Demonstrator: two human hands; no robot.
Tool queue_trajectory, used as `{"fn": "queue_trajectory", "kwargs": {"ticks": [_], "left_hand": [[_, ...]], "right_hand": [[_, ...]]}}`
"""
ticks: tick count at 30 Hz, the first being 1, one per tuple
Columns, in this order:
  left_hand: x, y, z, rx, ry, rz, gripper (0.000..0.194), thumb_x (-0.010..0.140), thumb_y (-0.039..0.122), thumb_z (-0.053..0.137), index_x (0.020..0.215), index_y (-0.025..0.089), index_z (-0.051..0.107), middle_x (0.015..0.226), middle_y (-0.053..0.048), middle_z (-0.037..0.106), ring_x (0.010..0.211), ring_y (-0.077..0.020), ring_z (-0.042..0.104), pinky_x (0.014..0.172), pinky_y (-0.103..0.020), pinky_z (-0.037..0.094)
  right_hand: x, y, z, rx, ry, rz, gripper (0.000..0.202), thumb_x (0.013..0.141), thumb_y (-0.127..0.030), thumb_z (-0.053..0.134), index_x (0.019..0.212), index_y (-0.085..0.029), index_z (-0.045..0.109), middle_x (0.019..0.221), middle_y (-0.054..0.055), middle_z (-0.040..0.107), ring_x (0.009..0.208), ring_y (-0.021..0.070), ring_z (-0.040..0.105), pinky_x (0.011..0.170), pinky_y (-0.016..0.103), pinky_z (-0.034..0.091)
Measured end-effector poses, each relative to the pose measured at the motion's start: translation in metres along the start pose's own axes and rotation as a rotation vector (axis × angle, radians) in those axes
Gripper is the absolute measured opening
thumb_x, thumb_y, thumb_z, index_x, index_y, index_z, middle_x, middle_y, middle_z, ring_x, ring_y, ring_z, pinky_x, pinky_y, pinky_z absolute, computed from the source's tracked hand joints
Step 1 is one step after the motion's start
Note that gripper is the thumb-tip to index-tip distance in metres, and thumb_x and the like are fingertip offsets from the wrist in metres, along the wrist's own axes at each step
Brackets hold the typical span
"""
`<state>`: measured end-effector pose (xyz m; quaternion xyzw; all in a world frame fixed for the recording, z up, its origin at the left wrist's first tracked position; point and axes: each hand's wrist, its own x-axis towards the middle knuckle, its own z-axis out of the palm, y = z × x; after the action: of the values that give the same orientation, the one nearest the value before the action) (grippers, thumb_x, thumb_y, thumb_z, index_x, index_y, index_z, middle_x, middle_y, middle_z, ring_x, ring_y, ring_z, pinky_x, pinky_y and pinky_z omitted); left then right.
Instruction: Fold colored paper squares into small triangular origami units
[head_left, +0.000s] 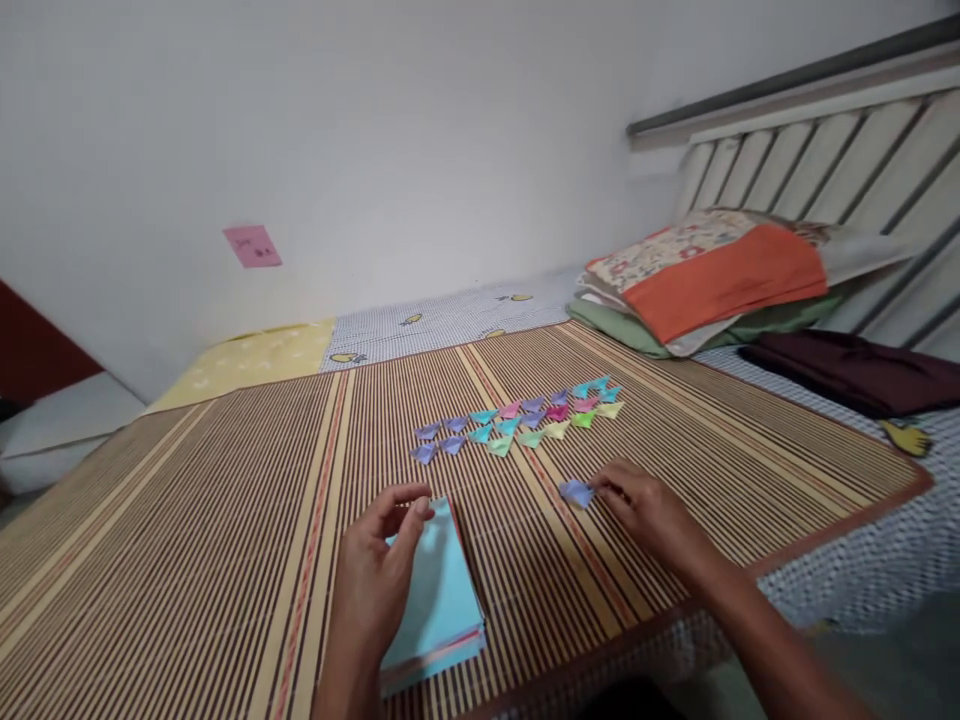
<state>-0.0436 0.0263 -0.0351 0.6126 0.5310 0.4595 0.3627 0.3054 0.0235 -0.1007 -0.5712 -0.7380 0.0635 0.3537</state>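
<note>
My right hand (637, 500) pinches the edge of a small folded blue-purple paper piece (577, 493) just above the striped mat. My left hand (386, 550) is curled over a stack of paper sheets (442, 590) with light blue on top; its thumb and index fingertips come close together, and whether they hold anything is too small to make out. Beyond both hands, several small folded paper pieces (531, 437) in purple, blue, pink, green and yellow lie in rows on the mat.
The striped mat (210, 520) covers the bed. Folded bedding (720, 270) and a dark folded cloth (847, 370) lie at the right, by the headboard (840, 170). A pink note (253, 246) is on the wall.
</note>
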Motion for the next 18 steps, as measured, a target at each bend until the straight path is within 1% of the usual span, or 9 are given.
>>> {"fn": "queue_trajectory", "kwargs": {"ticks": [3, 6, 10, 12, 15, 17, 18], "left_hand": [[0.0, -0.001, 0.001, -0.014, -0.02, 0.0, 0.034, 0.093, 0.053, 0.065, 0.106, 0.023, 0.073, 0.1, -0.005, 0.077, 0.095, -0.0252, 0.075, 0.082, -0.035, 0.053], [0.0, -0.001, 0.0, -0.009, -0.01, -0.003, 0.033, 0.093, 0.052, 0.065, 0.105, 0.022, 0.073, 0.095, -0.005, 0.076, 0.094, -0.0248, 0.075, 0.082, -0.034, 0.053], [0.001, -0.002, 0.0, -0.021, 0.042, 0.002, 0.031, 0.093, 0.05, 0.066, 0.102, 0.021, 0.073, 0.095, -0.005, 0.076, 0.091, -0.0241, 0.075, 0.081, -0.034, 0.053], [0.001, -0.001, 0.001, -0.017, 0.044, 0.004, 0.03, 0.093, 0.05, 0.066, 0.102, 0.021, 0.073, 0.094, -0.005, 0.076, 0.089, -0.0238, 0.075, 0.08, -0.034, 0.054], [0.0, 0.001, 0.001, -0.014, 0.038, -0.002, 0.03, 0.093, 0.049, 0.066, 0.101, 0.021, 0.073, 0.093, -0.005, 0.076, 0.088, -0.0237, 0.075, 0.078, -0.033, 0.054], [0.0, 0.002, 0.0, -0.018, 0.048, -0.006, 0.03, 0.093, 0.049, 0.065, 0.101, 0.021, 0.073, 0.093, -0.005, 0.076, 0.088, -0.0235, 0.075, 0.078, -0.033, 0.055], [0.0, 0.002, 0.0, -0.018, 0.055, -0.006, 0.03, 0.093, 0.049, 0.065, 0.1, 0.021, 0.073, 0.093, -0.005, 0.076, 0.087, -0.0235, 0.075, 0.078, -0.033, 0.055]], "right_hand": [[0.016, 0.015, 0.001, -0.022, 0.031, 0.009, 0.019, 0.091, -0.011, 0.051, 0.086, -0.021, 0.067, 0.092, 0.008, 0.07, 0.087, 0.0249, 0.068, 0.077, 0.035, 0.05], [0.035, 0.013, 0.01, -0.031, 0.037, 0.0, 0.019, 0.091, -0.009, 0.051, 0.087, -0.02, 0.066, 0.092, 0.008, 0.069, 0.086, 0.0242, 0.068, 0.075, 0.034, 0.049], [0.059, -0.007, 0.033, -0.033, -0.016, -0.056, 0.02, 0.091, -0.007, 0.053, 0.087, -0.02, 0.067, 0.091, 0.006, 0.068, 0.089, 0.0217, 0.067, 0.079, 0.031, 0.049], [0.072, -0.022, 0.048, -0.042, -0.05, -0.083, 0.02, 0.092, -0.006, 0.055, 0.09, -0.02, 0.068, 0.095, 0.005, 0.07, 0.089, 0.0196, 0.067, 0.078, 0.029, 0.049], [0.094, -0.04, 0.071, -0.081, -0.087, -0.102, 0.018, 0.094, -0.004, 0.057, 0.093, -0.018, 0.069, 0.097, 0.005, 0.071, 0.093, 0.0191, 0.067, 0.08, 0.03, 0.051], [0.107, -0.049, 0.087, -0.122, -0.119, -0.108, 0.012, 0.098, -0.011, 0.06, 0.095, -0.016, 0.07, 0.098, 0.005, 0.072, 0.094, 0.0195, 0.068, 0.083, 0.033, 0.054], [0.113, -0.051, 0.094, -0.145, -0.14, -0.115, 0.008, 0.1, -0.019, 0.063, 0.102, -0.016, 0.07, 0.104, 0.006, 0.072, 0.096, 0.0201, 0.069, 0.086, 0.036, 0.056]]}}
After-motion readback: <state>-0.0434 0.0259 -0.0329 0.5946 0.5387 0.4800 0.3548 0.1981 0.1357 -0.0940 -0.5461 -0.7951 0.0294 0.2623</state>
